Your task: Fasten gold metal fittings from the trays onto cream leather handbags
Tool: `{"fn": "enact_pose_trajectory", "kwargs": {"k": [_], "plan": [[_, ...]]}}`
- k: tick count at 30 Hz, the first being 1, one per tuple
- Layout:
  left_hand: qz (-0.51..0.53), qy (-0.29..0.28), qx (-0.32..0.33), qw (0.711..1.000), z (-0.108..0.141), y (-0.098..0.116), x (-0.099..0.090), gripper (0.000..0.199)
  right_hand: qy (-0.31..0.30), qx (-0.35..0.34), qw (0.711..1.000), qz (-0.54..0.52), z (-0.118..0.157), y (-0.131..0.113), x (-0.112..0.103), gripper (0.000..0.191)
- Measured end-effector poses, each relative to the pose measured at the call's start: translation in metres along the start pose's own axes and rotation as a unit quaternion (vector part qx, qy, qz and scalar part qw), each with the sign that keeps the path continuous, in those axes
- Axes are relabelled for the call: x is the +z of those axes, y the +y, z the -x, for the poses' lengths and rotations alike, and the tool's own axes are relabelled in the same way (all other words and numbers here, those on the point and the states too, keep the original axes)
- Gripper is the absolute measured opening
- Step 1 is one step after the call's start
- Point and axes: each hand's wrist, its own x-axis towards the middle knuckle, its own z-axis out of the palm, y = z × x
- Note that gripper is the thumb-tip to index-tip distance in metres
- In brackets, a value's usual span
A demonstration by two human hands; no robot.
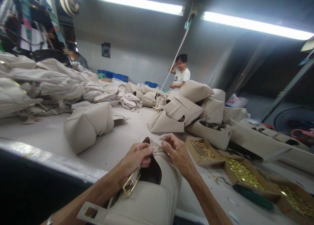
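Observation:
A cream handbag (pixel 147 199) lies at the table's front edge before me, its dark brown lining showing in the opening. My left hand (pixel 140 154) pinches the bag's strap end, where small gold hardware (pixel 159 147) shows. From the other side my right hand (pixel 174 152) has thumb and fingers closed at the same strap end; any small part between them is hidden. A gold buckle (pixel 131 183) hangs below my left wrist. Toward the lower left a strap tab (pixel 92 213) with a square hole sticks out from the bag.
Cardboard trays of small gold fittings (pixel 244 172) stand to the right, with a green-handled tool (pixel 253 196) beside them. Cream bags (pixel 186 109) are piled beyond, and more heap up at left (pixel 49 81). One bag (pixel 89 125) stands alone. Two people sit across the table.

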Motion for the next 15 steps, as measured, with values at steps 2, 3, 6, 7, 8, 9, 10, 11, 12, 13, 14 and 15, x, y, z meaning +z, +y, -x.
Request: {"fn": "enact_pose_trajectory", "kwargs": {"k": [2, 3, 6, 7, 8, 9, 10, 11, 12, 13, 14, 15], "plan": [[-0.001, 0.000, -0.002, 1.000, 0.000, 0.001, 0.001, 0.055, -0.034, -0.010, 0.999, -0.010, 0.001, -0.001, -0.006, 0.021], [-0.002, 0.000, -0.002, 1.000, 0.001, 0.001, 0.001, 0.055, -0.048, -0.013, 0.999, -0.004, 0.001, -0.001, -0.008, 0.018], [-0.005, 0.000, 0.000, 1.000, 0.001, 0.001, 0.001, 0.052, -0.062, -0.028, 0.997, 0.030, 0.000, -0.004, -0.010, 0.016], [-0.006, 0.001, 0.002, 1.000, 0.001, 0.001, 0.001, 0.051, -0.060, -0.032, 0.997, 0.042, 0.000, -0.005, -0.009, 0.017], [-0.006, 0.004, 0.004, 1.000, 0.001, 0.000, 0.001, 0.050, -0.056, -0.034, 0.996, 0.054, -0.001, -0.006, -0.008, 0.019], [-0.006, 0.008, 0.008, 1.000, 0.001, 0.000, 0.001, 0.049, -0.051, -0.032, 0.996, 0.066, -0.002, -0.007, -0.006, 0.020], [-0.006, 0.013, 0.012, 1.000, 0.001, -0.001, 0.002, 0.049, -0.040, -0.025, 0.996, 0.078, -0.002, -0.008, -0.003, 0.021], [-0.006, 0.018, 0.016, 1.000, 0.000, -0.002, 0.002, 0.049, -0.021, -0.016, 0.996, 0.091, -0.002, -0.008, 0.001, 0.022], [-0.005, 0.025, 0.020, 0.999, 0.000, -0.003, 0.003, 0.050, 0.005, -0.007, 0.994, 0.105, -0.001, -0.008, 0.006, 0.022], [-0.005, 0.032, 0.025, 0.999, 0.000, -0.004, 0.003, 0.051, 0.038, -0.001, 0.992, 0.117, 0.000, -0.008, 0.012, 0.022], [-0.004, 0.038, 0.028, 0.999, 0.000, -0.004, 0.004, 0.053, 0.071, 0.003, 0.989, 0.128, 0.001, -0.008, 0.017, 0.022], [-0.004, 0.044, 0.031, 0.999, 0.001, -0.005, 0.004, 0.054, 0.097, 0.006, 0.986, 0.136, 0.001, -0.008, 0.021, 0.021]]}}
